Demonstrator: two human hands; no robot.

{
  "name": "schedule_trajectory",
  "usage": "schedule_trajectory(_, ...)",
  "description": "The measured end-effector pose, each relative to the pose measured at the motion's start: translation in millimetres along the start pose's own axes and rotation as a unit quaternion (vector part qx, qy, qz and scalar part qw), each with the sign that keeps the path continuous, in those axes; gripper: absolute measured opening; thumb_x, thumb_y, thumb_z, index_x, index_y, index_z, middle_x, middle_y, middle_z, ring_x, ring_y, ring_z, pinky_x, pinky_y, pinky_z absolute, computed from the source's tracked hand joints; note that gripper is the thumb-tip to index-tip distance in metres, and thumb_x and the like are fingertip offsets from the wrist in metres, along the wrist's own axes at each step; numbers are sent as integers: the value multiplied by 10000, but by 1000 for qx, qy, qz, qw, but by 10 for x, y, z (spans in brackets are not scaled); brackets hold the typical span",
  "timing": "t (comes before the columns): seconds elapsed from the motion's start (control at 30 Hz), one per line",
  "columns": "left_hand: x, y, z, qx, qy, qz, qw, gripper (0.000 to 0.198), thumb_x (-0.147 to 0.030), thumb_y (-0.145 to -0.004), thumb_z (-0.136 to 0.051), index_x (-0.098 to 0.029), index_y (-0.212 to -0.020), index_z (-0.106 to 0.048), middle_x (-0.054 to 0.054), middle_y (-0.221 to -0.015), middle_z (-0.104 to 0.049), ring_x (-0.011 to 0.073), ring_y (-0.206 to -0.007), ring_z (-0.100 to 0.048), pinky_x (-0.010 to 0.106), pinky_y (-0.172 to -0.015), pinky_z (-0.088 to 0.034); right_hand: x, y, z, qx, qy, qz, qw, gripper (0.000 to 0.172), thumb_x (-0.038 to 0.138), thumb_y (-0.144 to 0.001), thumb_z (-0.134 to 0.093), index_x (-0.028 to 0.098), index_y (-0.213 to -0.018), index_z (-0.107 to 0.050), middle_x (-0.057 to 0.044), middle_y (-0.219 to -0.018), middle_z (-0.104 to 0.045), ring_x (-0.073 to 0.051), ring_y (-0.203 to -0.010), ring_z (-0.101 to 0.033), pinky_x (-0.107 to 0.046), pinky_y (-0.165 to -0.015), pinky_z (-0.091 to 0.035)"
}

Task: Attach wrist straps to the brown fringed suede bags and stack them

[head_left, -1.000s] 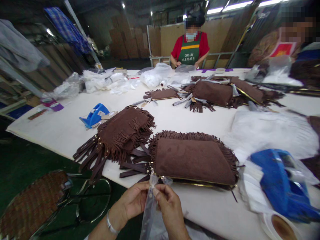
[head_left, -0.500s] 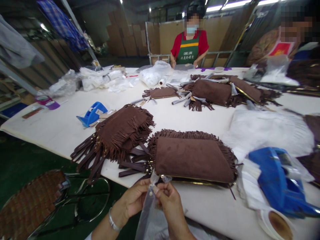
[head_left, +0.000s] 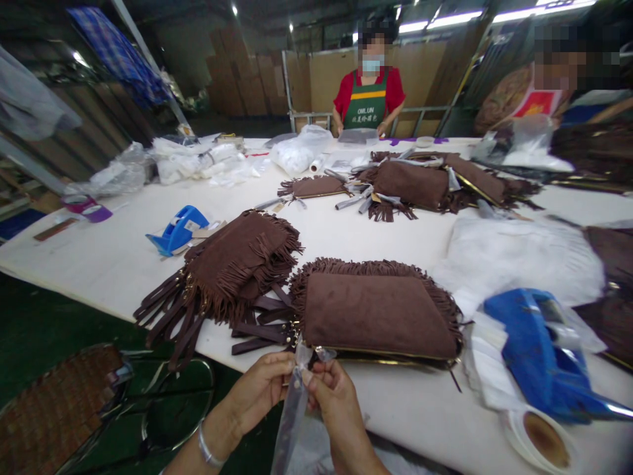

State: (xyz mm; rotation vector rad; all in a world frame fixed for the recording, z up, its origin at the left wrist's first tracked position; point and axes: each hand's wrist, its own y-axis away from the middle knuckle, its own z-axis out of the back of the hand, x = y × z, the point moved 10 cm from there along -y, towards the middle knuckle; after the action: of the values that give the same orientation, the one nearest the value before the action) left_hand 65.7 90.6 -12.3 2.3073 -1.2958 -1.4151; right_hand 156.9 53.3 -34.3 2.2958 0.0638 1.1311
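Observation:
A brown fringed suede bag [head_left: 370, 310] lies at the table's near edge, its gold zip facing me. Just below its left corner, my left hand [head_left: 264, 389] pinches a clear plastic sleeve [head_left: 291, 419] that hangs down over the edge. My right hand [head_left: 329, 396] closes on the same sleeve from the other side, thumb against forefinger. What lies inside the top of the sleeve is mostly covered by my fingers. Left of the bag are dark wrist straps [head_left: 260, 338] with metal clasps. A stack of similar fringed bags [head_left: 237, 257] rests farther left.
A blue tape dispenser [head_left: 539, 356] and a tape roll [head_left: 541, 439] are at right, beside white padding [head_left: 519, 257]. Another blue dispenser [head_left: 179, 229] stands left. More brown bags [head_left: 415, 185] lie across the table. A person in a green apron [head_left: 366, 105] works opposite. A stool [head_left: 64, 402] is at lower left.
The view has shifted slightly. Both hands keep their pinch on the plastic sleeve near the bag's corner, with the left wrist a little farther left and lower.

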Motion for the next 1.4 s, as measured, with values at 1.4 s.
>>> schedule_trajectory(1.4,201,275,19,3,-15,-69,997,336,-358,-817,-672,-92,-1022,-650,139,-883,-679,223,-778,-669,309,-725,-505,305,339,489,74,170,-22,982,402,476,-686,-764,130,-858,-652,-82,-828,-712,-98,-536,-572,-204,-498,-474)
